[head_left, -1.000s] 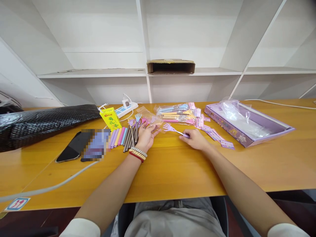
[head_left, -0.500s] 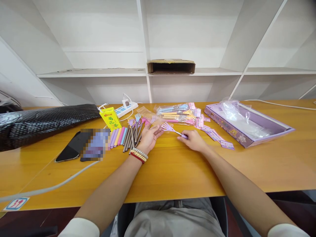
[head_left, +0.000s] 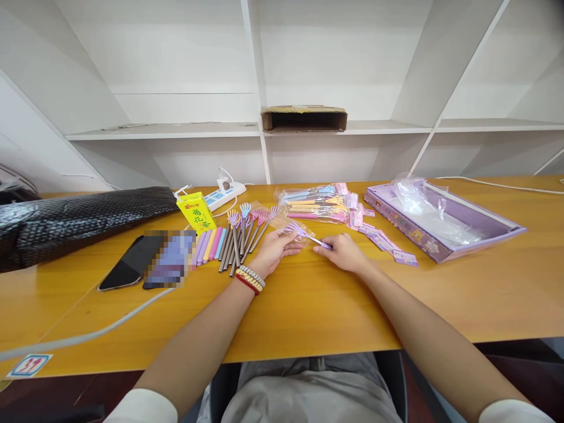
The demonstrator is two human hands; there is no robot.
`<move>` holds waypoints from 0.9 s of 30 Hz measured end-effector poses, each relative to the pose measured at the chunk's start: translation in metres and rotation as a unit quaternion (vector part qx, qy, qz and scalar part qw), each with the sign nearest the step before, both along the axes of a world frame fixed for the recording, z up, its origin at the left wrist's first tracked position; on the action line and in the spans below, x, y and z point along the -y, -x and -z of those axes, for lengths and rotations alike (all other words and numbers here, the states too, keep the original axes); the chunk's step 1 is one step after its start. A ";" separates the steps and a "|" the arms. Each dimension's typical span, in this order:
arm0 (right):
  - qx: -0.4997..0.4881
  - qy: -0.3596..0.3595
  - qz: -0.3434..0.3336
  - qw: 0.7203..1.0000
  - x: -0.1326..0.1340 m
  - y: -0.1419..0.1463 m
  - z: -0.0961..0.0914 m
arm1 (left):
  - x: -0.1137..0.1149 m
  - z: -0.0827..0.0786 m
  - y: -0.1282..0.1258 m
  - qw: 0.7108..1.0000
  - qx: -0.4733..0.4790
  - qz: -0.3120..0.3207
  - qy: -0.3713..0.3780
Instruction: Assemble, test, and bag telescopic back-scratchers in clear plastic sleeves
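My right hand (head_left: 346, 251) grips the handle end of a purple back scratcher (head_left: 315, 239), fingers closed round it. Its metal rod points left, and its claw-shaped head lies inside a clear plastic bag (head_left: 305, 235). My left hand (head_left: 274, 249) pinches that bag near the head. Just left of it lies a pile of metal-rod back scratchers (head_left: 238, 242) with blue, yellow, purple and pink claw heads. Beside them is a row of pastel handle sleeves (head_left: 210, 244). Bagged back scratchers (head_left: 315, 202) lie beyond my hands.
Printed cards (head_left: 383, 239) are scattered right of the bagged ones, by an open purple box (head_left: 434, 249) holding clear plastic bags. At left are a yellow tea box (head_left: 197, 211), a power strip (head_left: 229, 195), a phone (head_left: 126, 264) and a black wrapped parcel (head_left: 88, 220).
The scratcher's head has gone into the clear bag. My left hand has moved slightly right with the bag, and the two hands are closer together.
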State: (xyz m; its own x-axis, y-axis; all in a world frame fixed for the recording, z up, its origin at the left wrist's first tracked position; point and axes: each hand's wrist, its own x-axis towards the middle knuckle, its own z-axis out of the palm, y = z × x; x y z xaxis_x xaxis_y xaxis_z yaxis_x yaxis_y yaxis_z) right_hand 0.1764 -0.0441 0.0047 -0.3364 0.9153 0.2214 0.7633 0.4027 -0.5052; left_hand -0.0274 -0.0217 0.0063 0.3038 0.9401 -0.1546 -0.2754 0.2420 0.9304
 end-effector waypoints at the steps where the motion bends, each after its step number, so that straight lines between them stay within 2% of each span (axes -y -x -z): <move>1: 0.006 -0.002 0.004 1.000 0.000 0.000 0.000 | -0.001 0.001 0.000 1.000 -0.015 0.006 -0.004; 4: 0.007 0.004 0.017 1.000 0.001 0.001 0.000 | -0.002 0.002 0.002 1.000 -0.021 0.011 -0.007; 8: -0.003 0.034 -0.002 0.999 0.004 0.005 0.002 | -0.001 0.002 0.000 0.999 0.033 0.018 -0.013; 13: -0.083 0.093 -0.030 0.992 0.008 0.012 0.004 | 0.002 0.000 -0.003 0.996 0.083 0.025 -0.011; 18: -0.165 0.155 -0.037 0.973 0.012 0.015 0.004 | 0.005 0.000 -0.004 0.997 0.056 0.051 -0.013; 23: -0.205 0.171 -0.038 0.963 0.015 0.018 0.002 | 0.010 0.004 -0.008 0.991 0.029 0.120 -0.044; 27: -0.212 0.166 -0.050 0.962 0.016 0.016 -0.003 | 0.011 0.005 -0.009 0.988 -0.029 0.124 -0.083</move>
State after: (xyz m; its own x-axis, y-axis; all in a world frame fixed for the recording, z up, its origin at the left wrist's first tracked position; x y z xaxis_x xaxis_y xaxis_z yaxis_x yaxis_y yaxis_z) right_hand 0.1599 -0.0596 0.0081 -0.3705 0.9270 0.0588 0.4254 0.2256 -0.8764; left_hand -0.0183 -0.0327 0.0010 0.5230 0.8519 -0.0274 -0.1721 0.1371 0.9755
